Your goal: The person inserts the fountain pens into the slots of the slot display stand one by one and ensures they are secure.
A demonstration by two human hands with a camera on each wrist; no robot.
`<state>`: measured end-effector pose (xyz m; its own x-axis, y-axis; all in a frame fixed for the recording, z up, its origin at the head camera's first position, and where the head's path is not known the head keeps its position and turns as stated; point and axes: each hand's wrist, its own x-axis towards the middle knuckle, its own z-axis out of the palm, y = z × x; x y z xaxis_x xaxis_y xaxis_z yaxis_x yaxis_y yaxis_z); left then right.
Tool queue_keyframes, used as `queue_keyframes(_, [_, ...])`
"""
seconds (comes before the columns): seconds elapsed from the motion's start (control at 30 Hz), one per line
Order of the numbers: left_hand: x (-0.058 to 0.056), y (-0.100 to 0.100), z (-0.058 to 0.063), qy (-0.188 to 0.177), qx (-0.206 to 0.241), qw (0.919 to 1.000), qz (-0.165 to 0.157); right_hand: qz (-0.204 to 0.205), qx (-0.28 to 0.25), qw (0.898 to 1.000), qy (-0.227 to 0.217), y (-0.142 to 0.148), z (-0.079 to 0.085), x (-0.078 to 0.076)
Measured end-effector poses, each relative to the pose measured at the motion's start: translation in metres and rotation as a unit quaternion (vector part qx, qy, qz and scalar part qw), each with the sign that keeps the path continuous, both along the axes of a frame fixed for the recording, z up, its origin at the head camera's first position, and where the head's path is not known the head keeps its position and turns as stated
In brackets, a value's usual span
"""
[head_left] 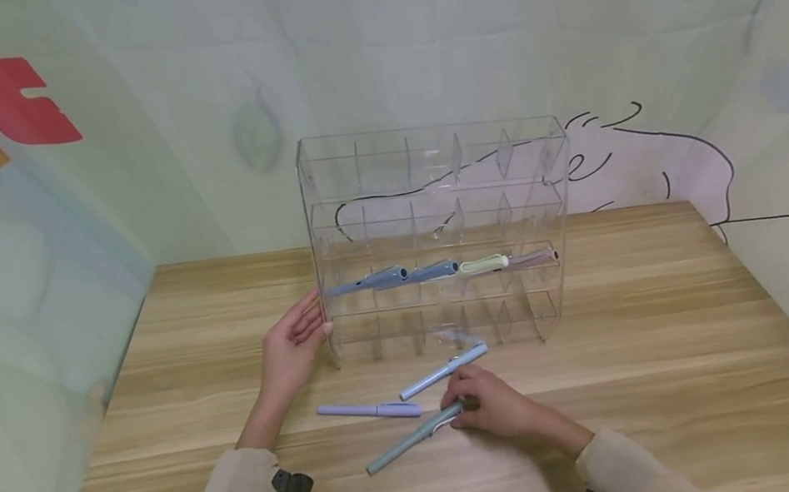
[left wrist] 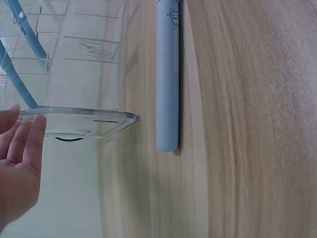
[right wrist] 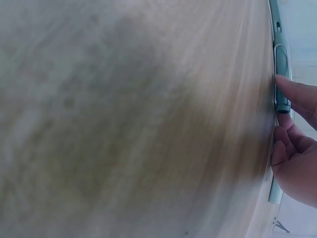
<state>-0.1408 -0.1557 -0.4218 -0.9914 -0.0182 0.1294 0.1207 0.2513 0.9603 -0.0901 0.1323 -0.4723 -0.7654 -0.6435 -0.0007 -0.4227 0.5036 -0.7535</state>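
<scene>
A clear acrylic rack (head_left: 440, 302) with divided tiers stands upright on the table. My left hand (head_left: 293, 348) holds its left side wall near the front edge, fingers outside and thumb at the edge; the left wrist view shows this hand (left wrist: 22, 163) too. With thumb and fingers, my right hand (head_left: 495, 401) pinches the cap end of a grey-green pen (head_left: 407, 444), also seen in the right wrist view as a green pen (right wrist: 281, 62). A light blue pen (head_left: 432, 378) lies just behind the right hand. Left of that is a lavender pen (head_left: 357, 409).
One tier of the rack bears several capped pens: two blue, one pale green (head_left: 484, 265) and one mauve (head_left: 534, 258). Behind the wooden table (head_left: 685, 373) hangs a printed cloth backdrop (head_left: 213, 137). Table surface extends on both sides of the rack.
</scene>
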Motion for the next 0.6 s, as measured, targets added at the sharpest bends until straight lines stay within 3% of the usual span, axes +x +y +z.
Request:
queue_keyframes(0.37, [-0.0003, -0.0001, -0.0011, 0.005, -0.005, 1.0000, 0.000, 0.010, 0.009, 1.000, -0.002, 0.0015, 0.0031, -0.0013])
queue_keyframes(0.6, [-0.0006, -0.0003, -0.0008, 0.007, 0.001, 1.0000, -0.002, 0.009, -0.020, 0.998, -0.066, 0.0060, 0.0057, -0.0025])
